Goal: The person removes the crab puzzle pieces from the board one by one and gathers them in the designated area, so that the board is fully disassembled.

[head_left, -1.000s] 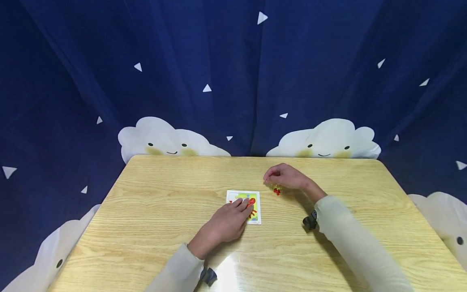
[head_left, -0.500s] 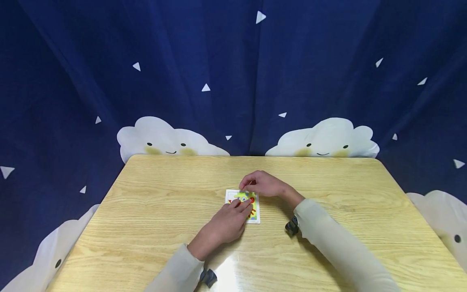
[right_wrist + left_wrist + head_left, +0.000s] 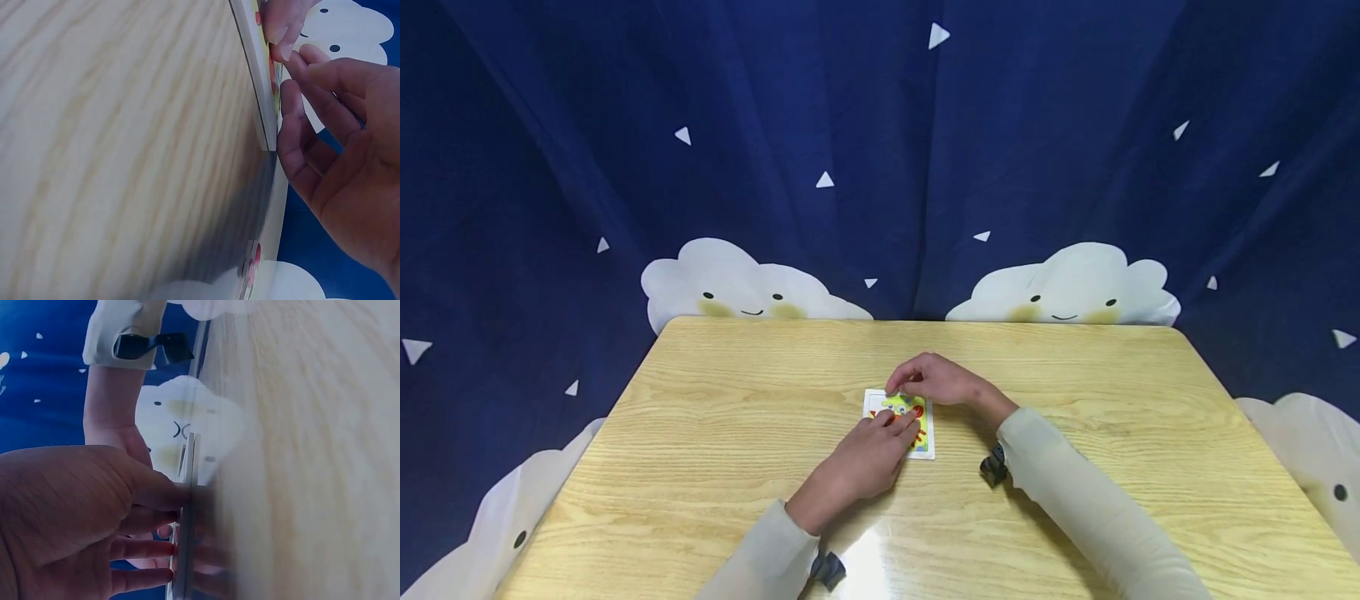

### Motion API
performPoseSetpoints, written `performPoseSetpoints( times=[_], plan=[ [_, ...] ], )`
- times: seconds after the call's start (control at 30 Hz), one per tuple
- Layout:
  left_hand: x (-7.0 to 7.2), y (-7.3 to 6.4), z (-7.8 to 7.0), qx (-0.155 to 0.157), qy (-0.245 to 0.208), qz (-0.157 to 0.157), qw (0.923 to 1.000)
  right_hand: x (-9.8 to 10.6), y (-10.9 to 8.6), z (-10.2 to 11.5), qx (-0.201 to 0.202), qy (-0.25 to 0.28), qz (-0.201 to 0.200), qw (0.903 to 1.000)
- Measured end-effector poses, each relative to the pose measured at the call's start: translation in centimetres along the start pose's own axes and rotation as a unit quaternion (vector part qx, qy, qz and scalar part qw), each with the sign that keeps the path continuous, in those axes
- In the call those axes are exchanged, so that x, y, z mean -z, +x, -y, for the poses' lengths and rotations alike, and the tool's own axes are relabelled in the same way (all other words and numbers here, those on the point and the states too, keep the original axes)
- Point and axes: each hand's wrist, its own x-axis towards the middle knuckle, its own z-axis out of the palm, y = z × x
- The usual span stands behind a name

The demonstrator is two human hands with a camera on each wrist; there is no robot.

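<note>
A small square jigsaw puzzle [image 3: 930, 446] with a white border lies on the table, showing a red crab with round eyes on yellow-green. My left hand [image 3: 868, 454] rests on it with extended fingers. Seen from the left wrist, the thumb [image 3: 162, 490] touches the board's edge. At the far edge my right hand [image 3: 936, 379] bends its fingertips down and appears to pinch a puzzle piece by the eyes; the fingers mostly hide that piece. The right wrist view shows these fingertips [image 3: 290, 94] close against the puzzle board [image 3: 256, 69], beside the left fingertips.
A loose red piece [image 3: 253, 272] lies on the wooden table [image 3: 737, 400] behind the right hand; in the head view the right arm covers that spot. Dark wrist cameras [image 3: 994, 467] hang under both cuffs. A blue curtain [image 3: 880, 125] with clouds stands behind the table.
My right hand has moved left from the loose pieces to the puzzle's far edge, then slightly further left. The crab's eyes now show on the board. The left hand has stayed put.
</note>
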Motion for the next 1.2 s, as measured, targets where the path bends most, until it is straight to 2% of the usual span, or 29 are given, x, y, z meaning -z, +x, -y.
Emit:
performPoseSetpoints(
  times=[0.43,0.93,1.2],
  plan=[
    [-0.28,0.21,0.02,-0.001,0.002,-0.006,1.0000,-0.44,0.32,0.23,-0.007,0.003,0.014,0.9999],
    [-0.20,0.08,0.16,-0.002,-0.001,-0.005,1.0000,-0.60,0.54,0.08,0.012,0.020,0.031,0.9993],
    [-0.09,0.09,0.31,-0.004,-0.003,-0.004,1.0000,-0.73,0.79,0.19,0.016,0.011,0.022,0.9996]
  ],
)
